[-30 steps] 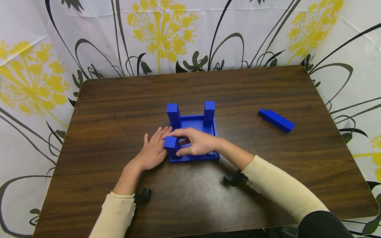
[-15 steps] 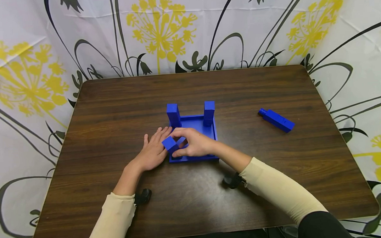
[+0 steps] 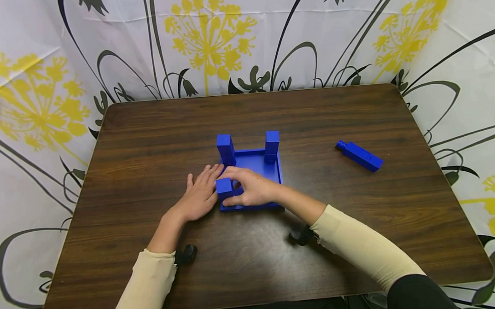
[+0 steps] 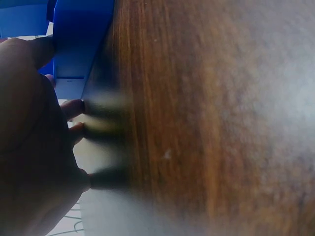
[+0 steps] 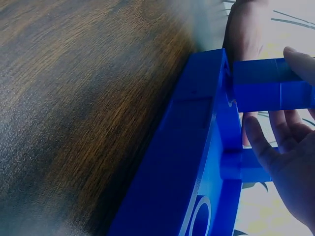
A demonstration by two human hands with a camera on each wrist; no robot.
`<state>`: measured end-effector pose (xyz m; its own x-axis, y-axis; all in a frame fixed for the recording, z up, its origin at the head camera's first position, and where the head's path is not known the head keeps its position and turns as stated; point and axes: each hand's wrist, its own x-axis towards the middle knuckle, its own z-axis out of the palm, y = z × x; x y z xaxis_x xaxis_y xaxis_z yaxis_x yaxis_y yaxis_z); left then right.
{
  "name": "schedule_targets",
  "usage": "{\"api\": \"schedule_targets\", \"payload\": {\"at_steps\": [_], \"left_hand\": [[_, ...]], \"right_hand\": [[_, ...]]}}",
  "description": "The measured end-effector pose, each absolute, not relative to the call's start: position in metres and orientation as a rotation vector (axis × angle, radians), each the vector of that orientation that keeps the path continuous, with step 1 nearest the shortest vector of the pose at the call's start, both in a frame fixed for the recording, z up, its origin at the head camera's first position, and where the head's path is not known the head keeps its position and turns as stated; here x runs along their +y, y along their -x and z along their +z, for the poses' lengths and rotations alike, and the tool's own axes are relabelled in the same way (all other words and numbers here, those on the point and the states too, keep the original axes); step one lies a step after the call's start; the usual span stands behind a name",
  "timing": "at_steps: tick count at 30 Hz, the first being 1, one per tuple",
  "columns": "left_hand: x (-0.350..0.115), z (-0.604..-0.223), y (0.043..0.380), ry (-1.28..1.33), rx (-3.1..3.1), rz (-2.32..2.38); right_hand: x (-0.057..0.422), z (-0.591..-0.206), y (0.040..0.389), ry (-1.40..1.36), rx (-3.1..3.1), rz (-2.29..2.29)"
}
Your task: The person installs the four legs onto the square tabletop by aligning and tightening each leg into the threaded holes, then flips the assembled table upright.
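A shallow square blue frame (image 3: 256, 160) lies on the table with its hollow side up. At its near left corner stands a blue square post (image 3: 224, 187); my right hand (image 3: 250, 186) grips it between thumb and fingers. In the right wrist view that post (image 5: 270, 84) rises from the frame's corner, its faces nearly in line with the frame's walls. My left hand (image 3: 197, 196) lies flat with fingers spread, against the frame's left side. Two more posts stand at the far corners, a left post (image 3: 225, 149) and a right post (image 3: 272, 146).
A loose blue post (image 3: 360, 156) with a threaded end lies on the table to the right. The frame's near right corner shows a round socket (image 5: 201, 216). Behind the brown wooden table (image 3: 167, 125) hangs a flowered cloth (image 3: 135, 44).
The near left post turned about its own length, askew half a second ago and squared with the frame now. My right hand shifted slightly with it; my left hand stayed put.
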<state>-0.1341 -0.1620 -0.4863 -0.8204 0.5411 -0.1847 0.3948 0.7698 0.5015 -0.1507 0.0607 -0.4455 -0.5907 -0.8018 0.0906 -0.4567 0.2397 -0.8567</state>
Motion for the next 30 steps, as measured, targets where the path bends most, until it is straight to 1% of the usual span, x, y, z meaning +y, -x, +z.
{"api": "schedule_targets", "payload": {"at_steps": [6,16,30], "left_hand": [[-0.162,-0.486,0.134,-0.729,2.64,0.644],[-0.162,-0.488,0.135,-0.73,2.65,0.621],[-0.162,-0.487,0.134,-0.715,2.646,0.63]], "right_hand": [[0.064,-0.446,0.153,1.186,2.085,-1.286],[0.068,-0.433,0.156,1.157,1.921,-1.268],[0.068,-0.436,0.156,1.066,1.89,-1.357]]}}
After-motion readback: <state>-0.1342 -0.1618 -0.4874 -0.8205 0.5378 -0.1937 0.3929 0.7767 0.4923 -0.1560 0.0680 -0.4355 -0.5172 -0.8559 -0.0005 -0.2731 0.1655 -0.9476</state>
